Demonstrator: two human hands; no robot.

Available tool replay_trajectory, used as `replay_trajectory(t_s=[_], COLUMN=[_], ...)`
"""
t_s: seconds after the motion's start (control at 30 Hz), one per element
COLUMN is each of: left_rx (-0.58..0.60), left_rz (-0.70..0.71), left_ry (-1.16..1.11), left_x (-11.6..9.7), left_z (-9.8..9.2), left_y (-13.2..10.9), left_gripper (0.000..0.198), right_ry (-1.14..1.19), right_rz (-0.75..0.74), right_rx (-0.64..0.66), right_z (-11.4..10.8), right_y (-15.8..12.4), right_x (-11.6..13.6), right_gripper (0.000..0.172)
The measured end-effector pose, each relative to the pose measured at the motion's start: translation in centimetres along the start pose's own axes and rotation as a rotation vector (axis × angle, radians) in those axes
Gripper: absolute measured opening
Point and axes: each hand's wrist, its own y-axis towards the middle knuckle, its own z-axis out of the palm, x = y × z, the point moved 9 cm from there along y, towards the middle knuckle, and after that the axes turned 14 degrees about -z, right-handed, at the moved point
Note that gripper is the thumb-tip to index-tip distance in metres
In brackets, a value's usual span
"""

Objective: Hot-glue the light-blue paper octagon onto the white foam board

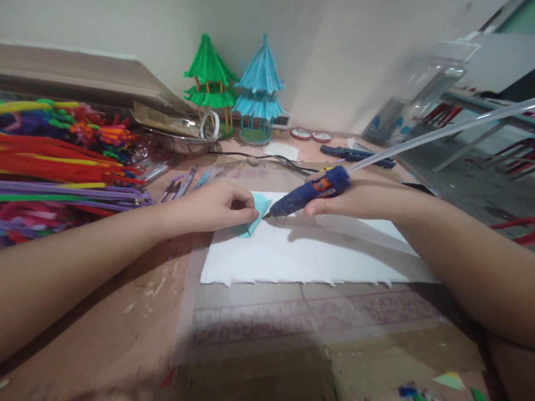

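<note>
Fingers of the left hand (219, 207) are pinching teal paper (262, 203) at the left end of the white sheet (309, 253), well in from the tabletop's (125, 312) back edge, while the right hand (359, 195) is gripping the glue gun (307, 194), gluing apparently being under way, no finished seam showing.

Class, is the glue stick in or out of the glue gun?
The glue stick is partly in: a long length juts from the glue gun.
</note>
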Motion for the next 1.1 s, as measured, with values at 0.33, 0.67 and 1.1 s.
replay_trajectory(t_s=[0.33, 0.67, 1.1], left_rx=[0.014, 0.002, 0.000], left_rz=[-0.008, -0.004, -0.005], left_ry=[0.005, 0.023, 0.041], left_x=[0.1, 0.4, 0.3], left_z=[0.0, 0.0, 0.0], left_y=[-0.1, 0.1, 0.1], left_gripper=[0.031, 0.031, 0.031], right_ry=[-0.054, 0.001, -0.036], right_rz=[0.056, 0.127, 0.110], right_rx=[-0.058, -0.127, -0.073], right_z=[-0.7, -1.3, -0.8], right_y=[0.1, -0.3, 0.3], right_x=[-1.3, -1.4, -1.5], right_gripper=[0.043, 0.042, 0.040])
